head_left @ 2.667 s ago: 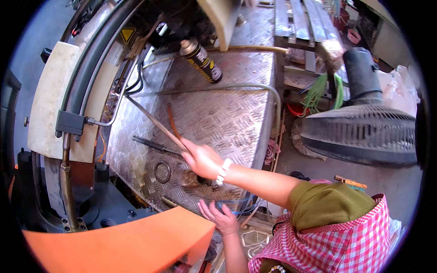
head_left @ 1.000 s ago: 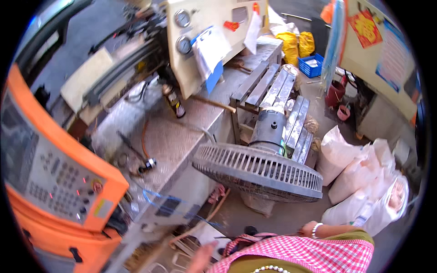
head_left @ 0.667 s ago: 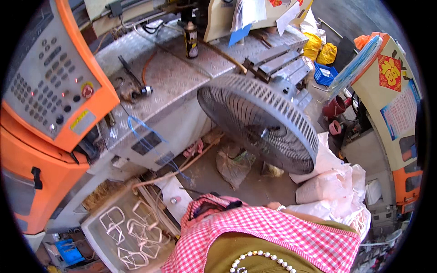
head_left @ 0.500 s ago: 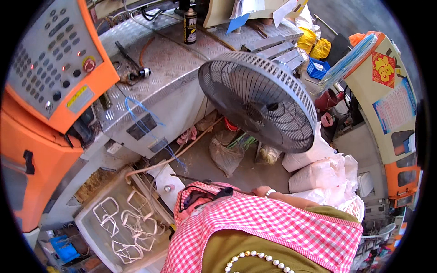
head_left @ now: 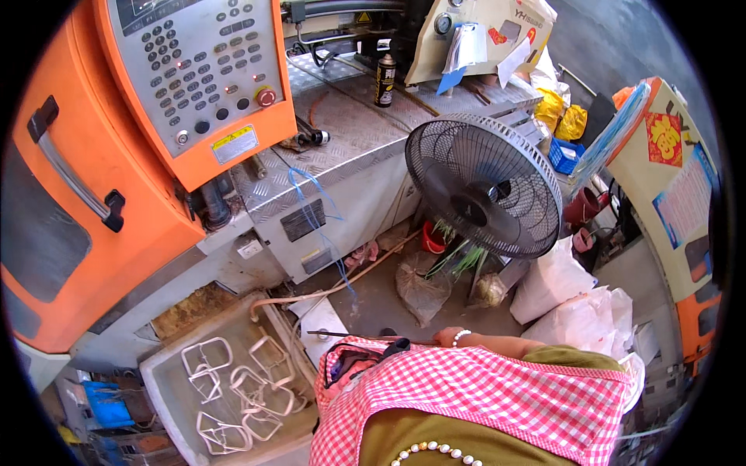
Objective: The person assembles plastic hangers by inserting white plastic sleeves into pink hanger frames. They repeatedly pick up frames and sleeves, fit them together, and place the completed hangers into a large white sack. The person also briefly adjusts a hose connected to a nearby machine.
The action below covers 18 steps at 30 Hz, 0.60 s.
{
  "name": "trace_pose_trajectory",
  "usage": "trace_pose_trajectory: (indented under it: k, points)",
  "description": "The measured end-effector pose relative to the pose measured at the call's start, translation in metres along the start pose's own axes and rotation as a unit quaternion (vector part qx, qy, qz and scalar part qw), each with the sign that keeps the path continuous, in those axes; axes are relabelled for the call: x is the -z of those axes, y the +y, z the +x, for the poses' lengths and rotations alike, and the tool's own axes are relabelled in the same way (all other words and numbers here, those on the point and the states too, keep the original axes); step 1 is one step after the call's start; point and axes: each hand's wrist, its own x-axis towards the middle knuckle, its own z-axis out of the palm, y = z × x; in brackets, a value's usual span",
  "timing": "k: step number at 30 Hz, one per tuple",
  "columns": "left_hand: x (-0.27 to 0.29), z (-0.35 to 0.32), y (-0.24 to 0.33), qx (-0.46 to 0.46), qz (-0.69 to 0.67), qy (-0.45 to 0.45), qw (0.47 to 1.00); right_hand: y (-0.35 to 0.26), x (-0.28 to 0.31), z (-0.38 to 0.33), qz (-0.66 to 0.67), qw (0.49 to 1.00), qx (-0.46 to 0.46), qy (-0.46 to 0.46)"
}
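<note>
My right hand [head_left: 448, 335], with a beaded bracelet at the wrist, is closed at the front of my red-and-white checked apron [head_left: 482, 380]. A thin dark rod [head_left: 334, 334] runs leftward from it, over the apron's open pocket; the fingers are small and partly hidden. My left hand is out of view. Left of the apron, a pale tub [head_left: 158, 396] of what looks like water holds several white looped frame-shaped pieces [head_left: 208, 353]. A white board [head_left: 322, 320] lies between the tub and the rod.
A black fan [head_left: 483, 186] stands ahead. At left are an orange machine door [head_left: 93, 210] and a button panel [head_left: 198, 85]. A spray can [head_left: 385, 81] stands on the metal deck. White sacks [head_left: 579, 318] are at right; a hose [head_left: 334, 289] crosses toward the tub.
The view has turned left, so the panel, orange door, fan and tub sit farther right in it. My right hand stays at the apron's front, beside the rod.
</note>
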Motion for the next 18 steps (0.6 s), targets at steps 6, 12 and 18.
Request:
trace_pose_trajectory:
  k: [6, 12, 18]
  points:
    - [0.016, -0.023, -0.024, 0.020, 0.012, 0.018, 1.000, -0.030, 0.005, 0.004, -0.002, 1.000, -0.002, 0.016]
    - [0.028, -0.023, -0.032, 0.025, 0.035, 0.035, 0.998, -0.048, 0.020, 0.010, -0.011, 0.999, -0.015, 0.029]
    - [0.028, -0.019, -0.025, 0.020, 0.064, 0.042, 0.997, -0.037, 0.001, 0.032, 0.008, 0.999, -0.004, 0.032]
